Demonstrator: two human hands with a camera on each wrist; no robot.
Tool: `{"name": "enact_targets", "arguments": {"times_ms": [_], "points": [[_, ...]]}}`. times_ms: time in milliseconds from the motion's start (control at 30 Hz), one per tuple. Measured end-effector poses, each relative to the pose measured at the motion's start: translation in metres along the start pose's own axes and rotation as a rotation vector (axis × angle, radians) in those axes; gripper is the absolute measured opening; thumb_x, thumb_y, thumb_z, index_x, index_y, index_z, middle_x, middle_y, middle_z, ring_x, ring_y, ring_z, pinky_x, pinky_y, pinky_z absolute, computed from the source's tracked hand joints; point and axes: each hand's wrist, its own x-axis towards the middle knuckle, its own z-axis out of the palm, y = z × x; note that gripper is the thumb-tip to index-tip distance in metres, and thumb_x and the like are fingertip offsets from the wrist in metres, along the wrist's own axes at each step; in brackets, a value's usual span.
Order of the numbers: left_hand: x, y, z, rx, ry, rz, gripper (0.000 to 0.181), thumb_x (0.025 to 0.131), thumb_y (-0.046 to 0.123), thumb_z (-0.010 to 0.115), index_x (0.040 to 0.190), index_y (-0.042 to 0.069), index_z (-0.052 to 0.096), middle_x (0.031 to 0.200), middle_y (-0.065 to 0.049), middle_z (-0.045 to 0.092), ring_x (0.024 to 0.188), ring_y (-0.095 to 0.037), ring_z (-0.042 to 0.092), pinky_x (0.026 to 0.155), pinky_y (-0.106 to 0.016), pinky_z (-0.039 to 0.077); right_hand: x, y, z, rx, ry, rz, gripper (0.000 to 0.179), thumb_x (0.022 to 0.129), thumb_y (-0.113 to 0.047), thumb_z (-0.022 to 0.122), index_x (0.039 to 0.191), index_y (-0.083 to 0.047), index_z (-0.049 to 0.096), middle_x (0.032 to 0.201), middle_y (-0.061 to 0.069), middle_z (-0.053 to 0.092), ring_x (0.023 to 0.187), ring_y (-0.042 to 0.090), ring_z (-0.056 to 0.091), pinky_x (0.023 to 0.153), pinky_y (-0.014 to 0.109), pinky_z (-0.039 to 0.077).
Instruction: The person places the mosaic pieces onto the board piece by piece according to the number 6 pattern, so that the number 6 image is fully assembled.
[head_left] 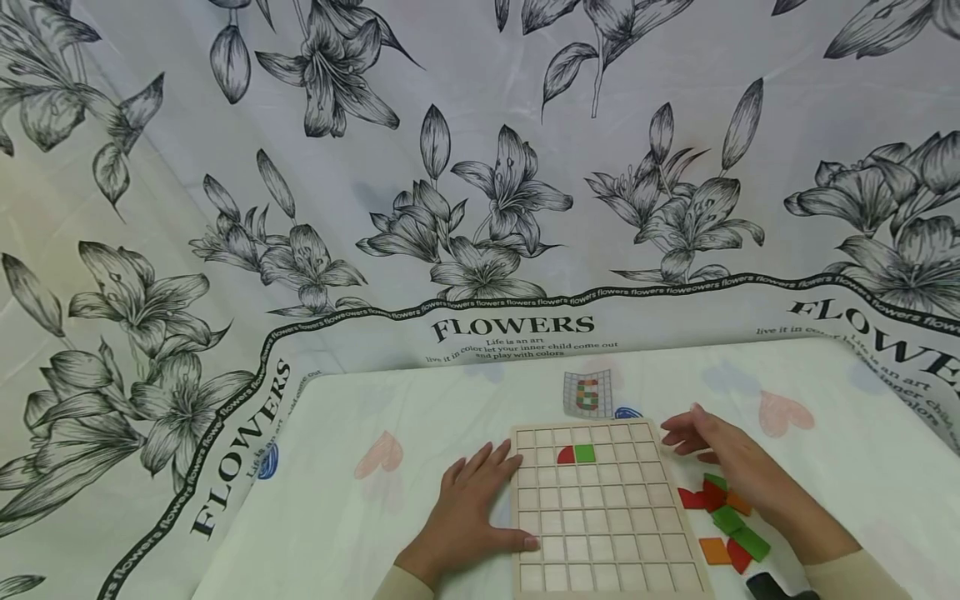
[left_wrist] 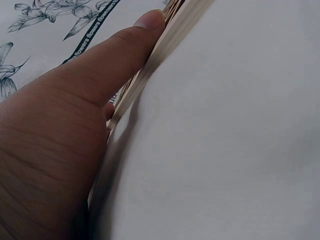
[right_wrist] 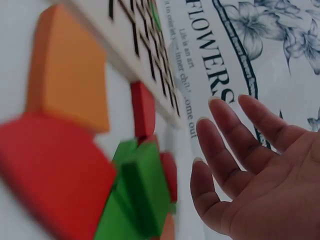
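Note:
A wooden grid board lies on the table. In its second row sit a red quarter-round tile and, against its right side, a green square tile. My left hand rests along the board's left edge, thumb on the rim and fingers spread. The left wrist view shows the thumb against the board's side. My right hand hovers beside the board's upper right corner, fingers loosely bent and holding nothing. Below it lies a pile of loose tiles, including an orange square and a green one.
A small printed pattern card lies behind the board. The loose red tile and others lie close to the board's right edge. A black object shows at the bottom right. Flower-printed cloth hangs behind the table.

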Motion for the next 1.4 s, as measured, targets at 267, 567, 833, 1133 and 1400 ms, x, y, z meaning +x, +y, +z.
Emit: {"name": "enact_targets", "arguments": {"times_ms": [267,567,833,1133,1400], "points": [[0.000,-0.001,0.001,0.000,0.002,0.003,0.112,0.079,0.090,0.070,0.169,0.028,0.045,0.177,0.009,0.028,0.164,-0.021,0.019,0.125,-0.064,0.014,-0.011,0.021,-0.010,-0.008,-0.019,0.075,0.061,0.121,-0.040,0.026,0.145,0.003,0.062,0.131,0.009,0.070,0.117,0.028,0.065,0.095,0.026,0.054],[0.000,0.000,-0.001,-0.002,0.002,0.005,0.112,0.080,0.090,0.070,0.169,0.027,0.045,0.177,0.009,0.028,0.164,-0.022,0.019,0.125,-0.065,0.014,-0.017,0.034,-0.010,-0.015,-0.092,0.083,0.042,0.112,-0.034,0.065,0.141,-0.004,0.066,0.134,0.010,0.070,0.121,0.026,0.065,0.096,0.035,0.055],[0.001,-0.002,0.000,0.017,0.007,0.015,0.113,0.080,0.091,0.068,0.169,0.028,0.043,0.177,0.009,0.028,0.164,-0.022,0.018,0.125,-0.063,0.016,-0.020,0.042,-0.009,-0.110,-0.138,-0.019,0.041,0.096,-0.028,0.085,0.134,-0.016,0.071,0.136,0.002,0.065,0.118,0.012,0.060,0.095,0.026,0.049],[0.001,-0.003,0.002,0.022,0.006,0.017,0.113,0.079,0.091,0.068,0.169,0.028,0.043,0.177,0.009,0.027,0.164,-0.021,0.018,0.125,-0.063,0.015,-0.019,0.045,-0.004,-0.225,-0.139,-0.106,0.025,0.094,-0.030,0.087,0.116,-0.027,0.075,0.129,-0.003,0.060,0.113,0.011,0.055,0.092,0.025,0.050],[0.000,-0.003,0.001,0.016,0.007,0.014,0.113,0.079,0.091,0.068,0.169,0.028,0.044,0.177,0.010,0.027,0.164,-0.021,0.017,0.125,-0.063,0.015,-0.019,0.046,-0.003,-0.221,-0.087,-0.128,0.016,0.097,-0.027,0.086,0.107,-0.029,0.073,0.120,-0.005,0.063,0.106,0.011,0.057,0.086,0.027,0.050]]}}
